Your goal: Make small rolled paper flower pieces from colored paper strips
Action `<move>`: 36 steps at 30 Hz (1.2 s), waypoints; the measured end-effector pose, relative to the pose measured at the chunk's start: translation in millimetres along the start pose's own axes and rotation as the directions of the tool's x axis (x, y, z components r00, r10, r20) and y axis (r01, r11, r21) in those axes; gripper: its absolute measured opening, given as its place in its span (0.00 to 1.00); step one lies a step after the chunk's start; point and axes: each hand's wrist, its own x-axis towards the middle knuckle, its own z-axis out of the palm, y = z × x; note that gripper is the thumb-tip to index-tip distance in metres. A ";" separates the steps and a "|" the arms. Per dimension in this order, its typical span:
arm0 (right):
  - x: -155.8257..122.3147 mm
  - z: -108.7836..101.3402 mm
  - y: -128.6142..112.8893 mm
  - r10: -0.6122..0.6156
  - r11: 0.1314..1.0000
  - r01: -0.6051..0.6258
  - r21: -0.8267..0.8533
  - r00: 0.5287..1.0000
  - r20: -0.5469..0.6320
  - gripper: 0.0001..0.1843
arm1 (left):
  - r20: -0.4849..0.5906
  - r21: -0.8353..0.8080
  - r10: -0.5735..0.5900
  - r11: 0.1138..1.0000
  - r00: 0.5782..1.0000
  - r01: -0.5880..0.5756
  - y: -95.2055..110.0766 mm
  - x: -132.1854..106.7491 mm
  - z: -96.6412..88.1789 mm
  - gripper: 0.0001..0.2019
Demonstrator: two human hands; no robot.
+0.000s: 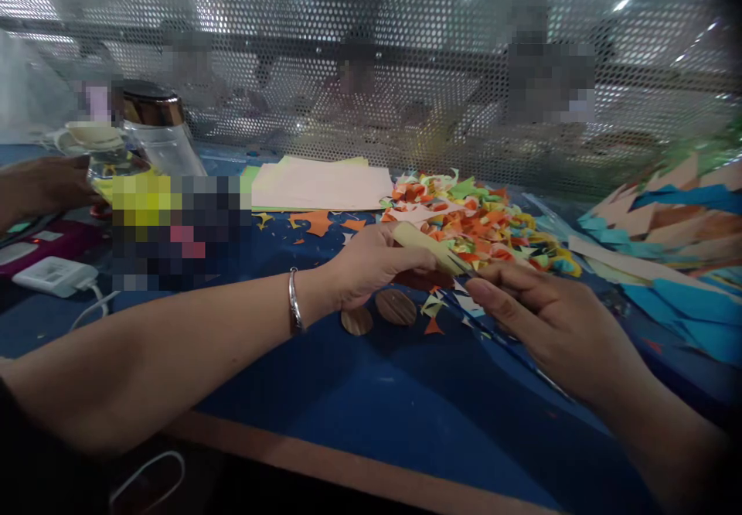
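Note:
Over a table with a blue cover (406, 407), my left hand (371, 264) is closed round a pale yellow strip of folded paper (426, 246). A silver bangle sits on that wrist. My right hand (539, 314) meets it from the right, fingers pinched on the strip's near end. Just below the hands lie two small brown discs (379, 312) and tiny paper offcuts. Behind the hands rises a heap of orange, green and yellow paper scraps (481, 225).
Flat sheets of pale paper (321, 184) lie at the back. Blue and tan folded pieces (666, 244) pile up at the right. A glass jar with a metal lid (156, 132), a white charger (55, 275) and another person's hand (40, 186) are at the left. A perforated screen stands behind.

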 end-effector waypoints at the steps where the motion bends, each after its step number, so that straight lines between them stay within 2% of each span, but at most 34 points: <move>1: -0.6 0.1 -0.7 0.012 1.000 -0.012 0.005 1.000 0.000 0.30 | 0.004 0.000 0.001 1.000 1.000 -0.001 -0.3 0.3 -0.1 0.04; 11: 2.5 -2.6 0.2 -0.070 0.995 0.069 -0.067 0.998 -0.001 0.32 | 0.012 -0.001 -0.010 1.000 1.000 0.010 -0.3 -0.2 0.1 0.04; 29: 3.7 -6.1 1.7 -0.101 0.985 0.105 -0.135 0.994 0.039 0.30 | 0.029 0.022 -0.009 1.000 1.000 0.008 0.0 -2.2 -1.4 0.02; 36: 3.3 -5.3 4.2 -0.104 0.986 0.105 -0.129 0.994 0.021 0.32 | 0.027 0.012 -0.015 1.000 1.000 0.015 -0.8 -1.7 -2.6 0.08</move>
